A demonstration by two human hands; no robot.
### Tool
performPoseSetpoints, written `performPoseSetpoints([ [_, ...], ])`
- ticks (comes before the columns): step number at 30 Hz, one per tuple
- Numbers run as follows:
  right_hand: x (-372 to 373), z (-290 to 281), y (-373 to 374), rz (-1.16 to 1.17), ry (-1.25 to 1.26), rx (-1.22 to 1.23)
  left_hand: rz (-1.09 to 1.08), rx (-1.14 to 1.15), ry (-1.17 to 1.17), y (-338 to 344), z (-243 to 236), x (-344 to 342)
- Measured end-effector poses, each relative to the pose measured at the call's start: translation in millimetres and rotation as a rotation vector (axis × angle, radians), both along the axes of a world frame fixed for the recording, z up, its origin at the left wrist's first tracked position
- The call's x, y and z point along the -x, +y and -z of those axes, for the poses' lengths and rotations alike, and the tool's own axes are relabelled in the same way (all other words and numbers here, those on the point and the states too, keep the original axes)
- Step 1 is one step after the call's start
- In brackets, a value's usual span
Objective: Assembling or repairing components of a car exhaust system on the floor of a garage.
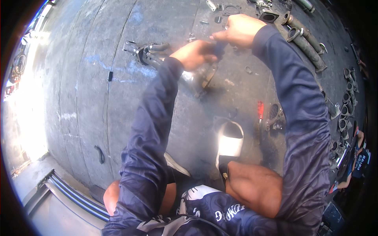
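Observation:
My left hand (pixel 195 55) is closed, with its fingers curled and blurred, just above a grimy metal engine part (pixel 200 82) on the floor. Up and to its right, my right hand (pixel 242 31) is closed too, thumb and index finger pinched together. A blurred dark-blue patch lies between the two hands; what they hold cannot be made out. To the left of my left hand lies a metal part with black hoses (pixel 143 53). Small metal pieces and a flat gasket (pixel 230 9) lie beyond my right hand.
A red-handled screwdriver (pixel 260 110) lies beside a round metal part (pixel 273 114). Metal pipes (pixel 307 49) rest at the far right, and several flanged parts (pixel 346 104) line the right edge. A black hose piece (pixel 99 154) lies left. Another person (pixel 356 157) is at the right edge.

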State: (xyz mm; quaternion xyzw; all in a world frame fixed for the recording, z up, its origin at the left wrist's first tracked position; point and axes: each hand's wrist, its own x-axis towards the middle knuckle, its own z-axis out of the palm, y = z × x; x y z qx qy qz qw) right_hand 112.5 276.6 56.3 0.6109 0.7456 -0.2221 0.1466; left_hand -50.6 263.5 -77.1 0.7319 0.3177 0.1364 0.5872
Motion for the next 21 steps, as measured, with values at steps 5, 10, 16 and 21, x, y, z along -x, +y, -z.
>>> performPoseSetpoints([
  [5, -6.5, -3.2, -3.8, -0.134, 0.066, -0.021, -0.043, 0.129, -0.072, -9.8, -6.0, -0.1],
  [10, -22.1, 13.3, 5.4, -0.430, 0.083, -0.125, -0.114, 0.016, -0.094, -11.0, 6.9, -5.0],
  [16, -28.0, 14.4, -1.2, -0.481, 0.207, -0.204, -0.176, 0.054, -0.155, -17.9, 12.2, -11.9],
  [21, -6.9, 1.1, -0.8, -0.095, 0.028, -0.025, -0.295, -0.035, 0.003, -26.8, -7.5, -21.1],
])
